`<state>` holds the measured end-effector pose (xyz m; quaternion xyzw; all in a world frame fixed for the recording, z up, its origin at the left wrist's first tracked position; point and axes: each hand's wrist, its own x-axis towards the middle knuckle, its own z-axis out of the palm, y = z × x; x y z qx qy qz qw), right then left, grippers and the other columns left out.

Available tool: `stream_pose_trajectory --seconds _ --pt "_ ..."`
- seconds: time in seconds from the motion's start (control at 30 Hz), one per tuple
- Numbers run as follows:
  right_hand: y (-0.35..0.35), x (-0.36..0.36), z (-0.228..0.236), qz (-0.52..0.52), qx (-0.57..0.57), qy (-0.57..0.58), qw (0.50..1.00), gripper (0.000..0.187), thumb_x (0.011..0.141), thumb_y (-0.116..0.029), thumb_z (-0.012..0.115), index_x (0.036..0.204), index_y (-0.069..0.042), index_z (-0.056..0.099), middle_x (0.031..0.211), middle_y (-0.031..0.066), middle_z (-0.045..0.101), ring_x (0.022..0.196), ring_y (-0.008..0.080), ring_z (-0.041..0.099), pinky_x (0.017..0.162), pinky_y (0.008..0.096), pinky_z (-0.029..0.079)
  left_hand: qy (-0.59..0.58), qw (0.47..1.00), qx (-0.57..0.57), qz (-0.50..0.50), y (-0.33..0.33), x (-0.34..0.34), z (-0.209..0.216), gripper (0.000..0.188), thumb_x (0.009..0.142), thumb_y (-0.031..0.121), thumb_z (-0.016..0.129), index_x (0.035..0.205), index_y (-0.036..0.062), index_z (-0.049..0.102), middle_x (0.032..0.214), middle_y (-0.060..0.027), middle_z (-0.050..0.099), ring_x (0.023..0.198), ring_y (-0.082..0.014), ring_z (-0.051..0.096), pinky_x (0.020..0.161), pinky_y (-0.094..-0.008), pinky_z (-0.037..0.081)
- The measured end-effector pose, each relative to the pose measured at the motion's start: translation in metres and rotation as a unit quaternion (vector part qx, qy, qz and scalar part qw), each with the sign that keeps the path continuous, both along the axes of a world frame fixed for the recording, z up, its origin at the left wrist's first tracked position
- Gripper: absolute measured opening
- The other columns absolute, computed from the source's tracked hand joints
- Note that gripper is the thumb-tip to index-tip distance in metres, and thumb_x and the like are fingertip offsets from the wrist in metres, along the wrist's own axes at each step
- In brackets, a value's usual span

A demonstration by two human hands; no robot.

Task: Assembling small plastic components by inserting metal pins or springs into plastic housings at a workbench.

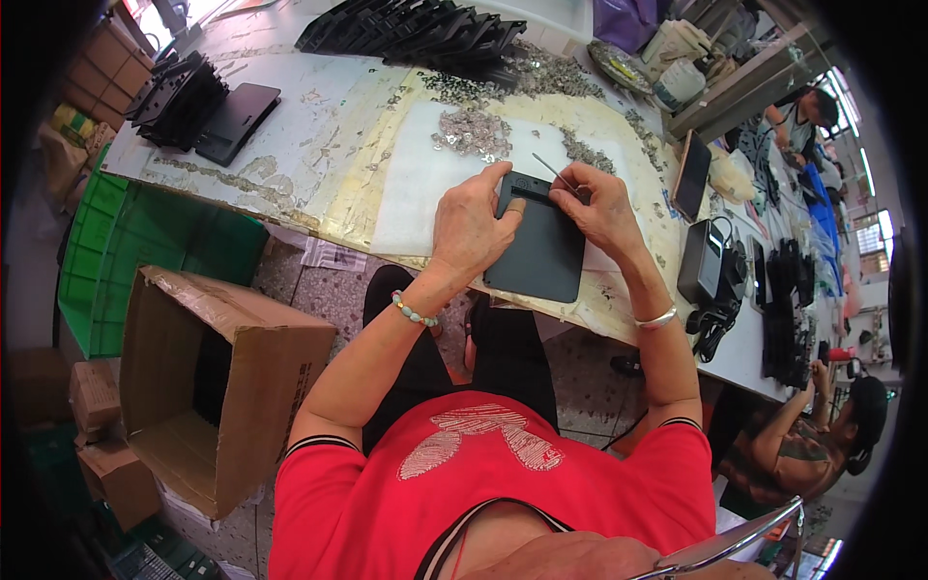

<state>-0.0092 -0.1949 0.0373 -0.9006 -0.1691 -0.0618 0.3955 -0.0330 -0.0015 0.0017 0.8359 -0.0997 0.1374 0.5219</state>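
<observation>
While the left hand [471, 227] pins down a black panel [537, 253] at the near edge of the counter [290, 155], its fingers are curled over the panel's top left corner, thumb side resting on the face. Right hand [601, 205] sits at the top right corner, fingers pinched shut on a thin metal tool [553, 170] that pokes up and away from the panel, something like tweezers or a pick, too thin to tell which. Panel lies flat on a white sheet [416, 184], partly hanging toward the person's lap.

Just past the hands there's a pile of small silvery scraps [472, 130] on the sheet, with more of it scattered further back. Stacks of black panels [425, 34] sit at the far end of the counter, and another stack [184, 101] is off to the left. A black power brick [700, 262] with a cable lies to the right, near the right wrist.

Down on the floor to the left: an open cardboard box [227, 387] and a green crate [126, 242] beside it. Another person [812, 435] is seated at the lower right, well apart from these hands.
</observation>
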Motion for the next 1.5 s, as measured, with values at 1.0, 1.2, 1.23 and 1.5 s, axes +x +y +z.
stream_pose_trajectory --seconds 1.0,1.2,1.23,1.5 --pt "-0.011 0.000 -0.007 0.037 -0.011 -0.067 0.997 0.012 0.081 -0.005 0.066 0.090 0.003 0.064 0.077 0.0158 0.067 0.067 0.0215 0.065 0.063 0.0317 0.050 0.044 0.999 -0.015 -0.011 -0.004 -0.003 0.006 0.043 0.078 0.011 0.073 0.120 0.0017 0.064 0.061 0.0022 0.052 0.054 -0.0039 0.044 0.052 -0.0219 0.039" --pt "-0.010 -0.001 -0.004 0.069 -0.015 -0.064 0.995 0.013 0.079 -0.007 0.065 0.090 -0.001 0.065 0.079 0.0170 0.067 0.072 0.0309 0.067 0.066 0.0365 0.052 0.044 0.999 -0.016 -0.013 -0.002 -0.002 0.002 0.044 0.078 0.011 0.073 0.120 0.0017 0.063 0.060 0.0015 0.052 0.054 -0.0044 0.045 0.052 -0.0225 0.040" --pt "-0.011 -0.001 -0.005 0.067 -0.008 -0.058 0.996 0.012 0.079 -0.007 0.065 0.089 0.000 0.065 0.078 0.0169 0.067 0.071 0.0308 0.067 0.065 0.0363 0.051 0.041 0.999 -0.018 -0.015 -0.002 -0.002 0.001 0.045 0.078 0.011 0.073 0.121 0.0018 0.063 0.060 0.0015 0.052 0.053 -0.0046 0.045 0.052 -0.0226 0.040" --pt "-0.002 -0.003 0.000 0.003 -0.013 -0.026 1.000 0.014 0.081 -0.012 0.068 0.086 0.000 0.063 0.070 0.0159 0.065 0.062 0.0290 0.064 0.059 0.0361 0.049 0.029 0.999 -0.001 -0.013 0.001 -0.003 0.003 0.045 0.077 0.013 0.073 0.119 0.0020 0.063 0.058 -0.0011 0.052 0.051 -0.0086 0.047 0.052 -0.0262 0.042"
